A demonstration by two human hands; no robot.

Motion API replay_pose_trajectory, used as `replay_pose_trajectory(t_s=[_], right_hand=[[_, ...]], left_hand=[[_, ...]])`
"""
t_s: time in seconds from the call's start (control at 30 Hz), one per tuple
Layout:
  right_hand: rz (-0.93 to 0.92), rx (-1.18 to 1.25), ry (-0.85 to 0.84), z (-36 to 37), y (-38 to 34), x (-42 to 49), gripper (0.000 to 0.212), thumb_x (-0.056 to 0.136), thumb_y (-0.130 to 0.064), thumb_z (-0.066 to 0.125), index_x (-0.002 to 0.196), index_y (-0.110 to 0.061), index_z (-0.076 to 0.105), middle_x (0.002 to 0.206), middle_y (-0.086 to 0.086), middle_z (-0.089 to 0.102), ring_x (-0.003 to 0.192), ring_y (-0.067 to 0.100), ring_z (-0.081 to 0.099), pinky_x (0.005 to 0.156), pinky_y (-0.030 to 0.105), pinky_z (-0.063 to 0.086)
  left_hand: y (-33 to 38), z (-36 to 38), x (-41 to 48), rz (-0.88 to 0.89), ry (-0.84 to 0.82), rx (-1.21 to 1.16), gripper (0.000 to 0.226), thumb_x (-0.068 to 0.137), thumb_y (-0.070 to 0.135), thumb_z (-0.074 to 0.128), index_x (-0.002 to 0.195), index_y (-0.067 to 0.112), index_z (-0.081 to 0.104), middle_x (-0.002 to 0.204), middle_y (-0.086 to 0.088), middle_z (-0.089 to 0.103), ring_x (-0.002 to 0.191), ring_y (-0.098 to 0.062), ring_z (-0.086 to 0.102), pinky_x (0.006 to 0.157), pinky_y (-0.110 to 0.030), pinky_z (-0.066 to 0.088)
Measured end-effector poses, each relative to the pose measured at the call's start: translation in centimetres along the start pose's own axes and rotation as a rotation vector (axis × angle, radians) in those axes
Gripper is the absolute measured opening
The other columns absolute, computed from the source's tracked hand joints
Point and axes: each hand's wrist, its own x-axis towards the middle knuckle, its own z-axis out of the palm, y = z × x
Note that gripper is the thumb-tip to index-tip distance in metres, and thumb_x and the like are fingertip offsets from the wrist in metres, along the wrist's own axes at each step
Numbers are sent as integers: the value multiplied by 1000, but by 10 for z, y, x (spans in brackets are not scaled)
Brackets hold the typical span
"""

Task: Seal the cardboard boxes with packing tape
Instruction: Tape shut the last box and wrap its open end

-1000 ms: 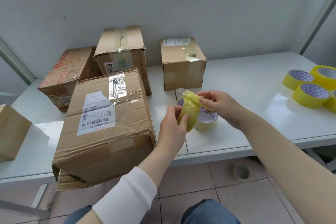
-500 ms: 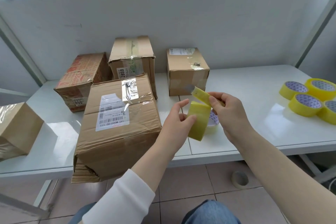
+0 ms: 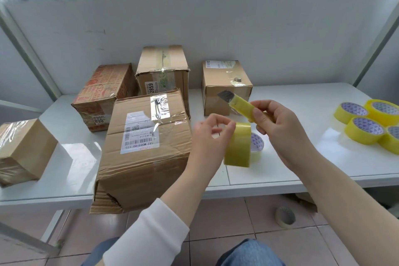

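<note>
gripping a tape roll (image 3: pixel 237 147) over the front edge of the table (image 3: pixel 302 114), the left hand (image 3: pixel 210 136) is curling round it; the right hand (image 3: pixel 280 129) is pinching a yellow cutter (image 3: pixel 240 106) just above. the big box (image 3: pixel 146 147) is sitting just left of them.

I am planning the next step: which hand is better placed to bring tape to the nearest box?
Probably left: the left hand grips the tape roll beside that box; the right hand holds a yellow knife, farther away.
</note>
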Motion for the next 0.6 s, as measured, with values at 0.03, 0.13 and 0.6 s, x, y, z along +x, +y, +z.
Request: replay_pose_trajectory(t_s=[0.03, 0.13, 0.6], right_hand=[[-1, -8, -1, 0, -2, 0, 18, 95, -13, 49, 90, -28, 57, 78, -10, 57, 55, -10, 51, 58, 7, 42], [4, 30, -4, 3, -7, 0, 15, 96, -12, 48, 93, -24, 57, 79, -9, 57, 54, -9, 51, 57, 8, 41], [-298, -385, 264, 21, -2, -2, 18, 90, -8, 56, 100, -16, 69, 89, -3, 52, 78, 1, 50, 71, -1, 35]], left_hand=[[0, 0, 1, 48, 60, 43, 10, 90, 33, 60, 81, 33, 55, 118, -2, 50, 107, -12, 51, 83, -10, 40], [4, 1, 4, 131, 105, 26, 16, 87, 30, 64, 77, 27, 52, 110, 6, 59, 107, -9, 54, 92, -21, 40], [9, 3, 5, 190, 182, -55, 20, 86, 14, 67, 70, 21, 58, 76, -4, 68, 75, -16, 62, 68, -20, 47]])
